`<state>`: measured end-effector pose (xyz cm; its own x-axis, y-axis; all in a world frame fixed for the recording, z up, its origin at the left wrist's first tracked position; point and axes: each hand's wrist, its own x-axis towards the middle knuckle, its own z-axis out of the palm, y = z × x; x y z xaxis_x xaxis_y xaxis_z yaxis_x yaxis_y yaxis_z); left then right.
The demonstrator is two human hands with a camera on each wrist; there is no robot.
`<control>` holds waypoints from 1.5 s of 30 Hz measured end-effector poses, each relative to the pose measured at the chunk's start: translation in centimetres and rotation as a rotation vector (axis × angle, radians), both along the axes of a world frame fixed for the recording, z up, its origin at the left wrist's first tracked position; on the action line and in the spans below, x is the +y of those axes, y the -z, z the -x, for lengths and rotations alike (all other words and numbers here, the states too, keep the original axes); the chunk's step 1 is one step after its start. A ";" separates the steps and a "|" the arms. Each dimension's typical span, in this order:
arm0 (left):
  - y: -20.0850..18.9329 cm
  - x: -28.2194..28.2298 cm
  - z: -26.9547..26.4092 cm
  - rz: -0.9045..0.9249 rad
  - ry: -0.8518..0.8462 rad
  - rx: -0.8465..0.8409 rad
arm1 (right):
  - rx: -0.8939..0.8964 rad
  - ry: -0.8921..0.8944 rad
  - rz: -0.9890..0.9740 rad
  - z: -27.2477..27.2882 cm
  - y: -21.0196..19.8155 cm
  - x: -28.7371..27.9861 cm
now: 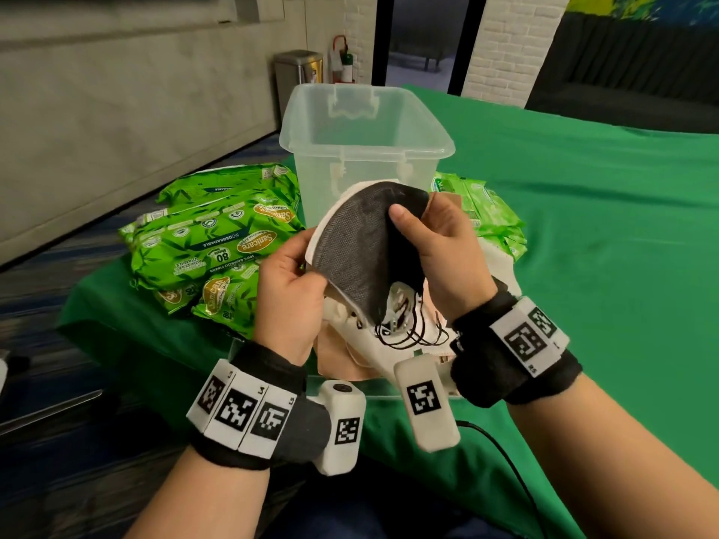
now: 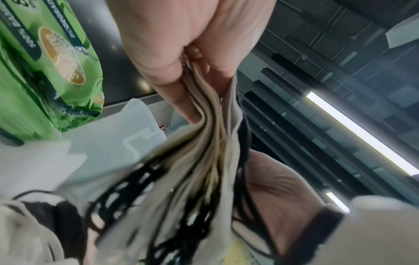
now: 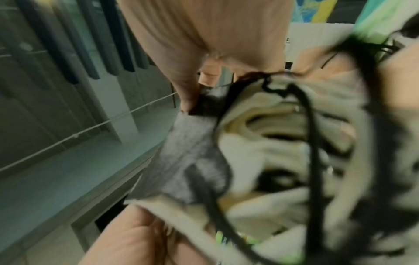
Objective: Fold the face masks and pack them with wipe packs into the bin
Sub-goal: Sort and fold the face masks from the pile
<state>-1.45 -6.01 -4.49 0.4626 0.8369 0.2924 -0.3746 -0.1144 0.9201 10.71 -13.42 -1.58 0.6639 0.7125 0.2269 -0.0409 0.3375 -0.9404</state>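
Note:
Both hands hold a stack of folded face masks (image 1: 360, 243) up in front of the clear plastic bin (image 1: 420, 122). The top mask is dark grey; white and beige ones lie behind it, and black ear loops (image 1: 408, 332) dangle below. My left hand (image 1: 295, 278) pinches the stack's left edge. My right hand (image 1: 432, 243) grips the right side, thumb on the grey face. The left wrist view shows the layered mask edges (image 2: 215, 125) between the fingers (image 2: 158, 75). In the right wrist view the grey mask (image 3: 181, 157) is blurred. Green wipe packs (image 1: 218, 243) lie left of the bin.
More pale green wipe packs (image 1: 490, 215) sit right of the bin. Loose white and beige masks (image 1: 350, 352) lie on the green tablecloth (image 1: 603, 266) under my hands. A steel trash can (image 1: 297, 72) stands by the far wall. The table's left edge drops to carpet.

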 end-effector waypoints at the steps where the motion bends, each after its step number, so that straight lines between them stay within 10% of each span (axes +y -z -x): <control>1: 0.0 -0.1 -0.1 0.029 0.012 -0.020 | 0.034 -0.032 -0.013 0.1 0.0 0.2; 10: -1.3 -0.8 0.4 0.278 0.106 -0.149 | -0.061 0.006 0.081 0.3 0.1 0.2; 28: -0.2 -0.2 -0.4 -0.065 0.269 0.221 | -0.749 0.224 0.247 -0.2 -0.4 -0.5; 38: -0.5 1.7 1.5 -0.185 0.129 0.089 | -0.464 -0.284 0.360 -1.2 0.4 -2.2; 45: -0.7 1.0 1.9 -0.147 0.296 0.108 | -0.542 -0.161 0.423 0.7 -0.8 -2.5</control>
<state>-3.35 -4.99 -3.80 0.7138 0.6147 0.3357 -0.3123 -0.1498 0.9381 9.99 -15.94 -0.79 0.4147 0.8925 0.1773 0.4517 -0.0328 -0.8916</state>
